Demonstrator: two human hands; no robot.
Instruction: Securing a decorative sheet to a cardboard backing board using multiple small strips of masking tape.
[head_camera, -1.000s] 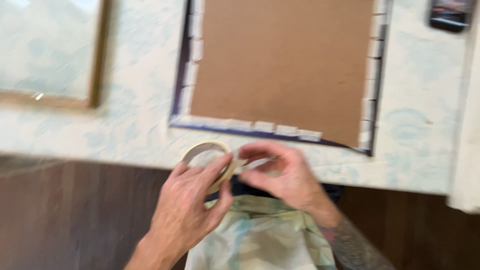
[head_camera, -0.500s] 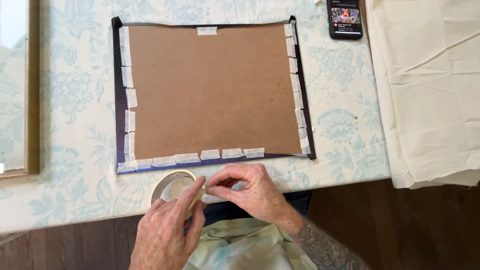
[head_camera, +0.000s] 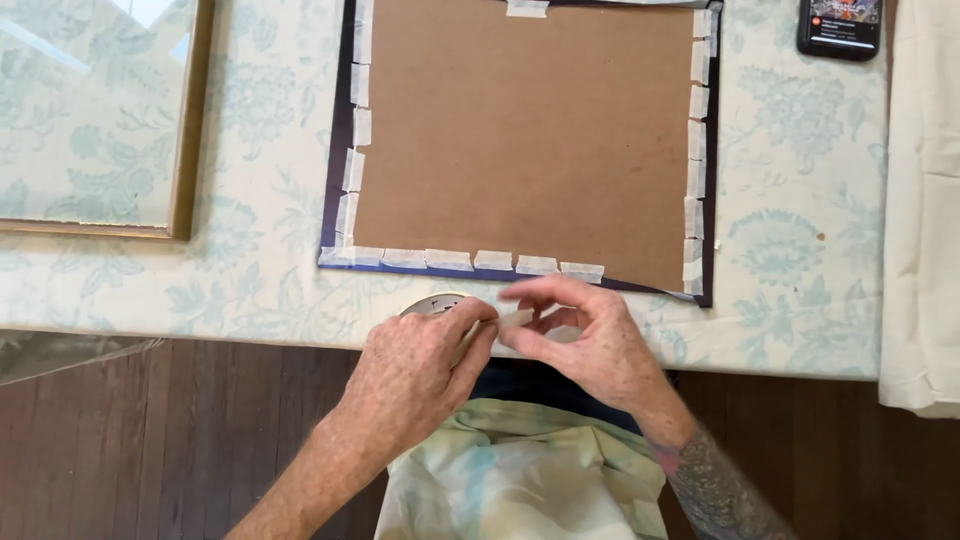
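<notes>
1. Left hand (head_camera: 420, 365): fingers wrapped around the tape roll (head_camera: 432, 303) at the table edge.
2. Right hand (head_camera: 585, 345): fingertips pinching the tape strip (head_camera: 512, 319).
3. Beyond: brown backing board (head_camera: 525, 135), gilt frame (head_camera: 185, 140), phone (head_camera: 840, 25), cream cloth (head_camera: 920, 200).

board (head_camera: 525, 130) on table (head_camera: 270, 290) | frame (head_camera: 185, 120) left | phone (head_camera: 840, 25) right

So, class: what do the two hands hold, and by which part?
The left hand grips the roll of tape by its rim; the right hand pinches the free tape end.
</notes>
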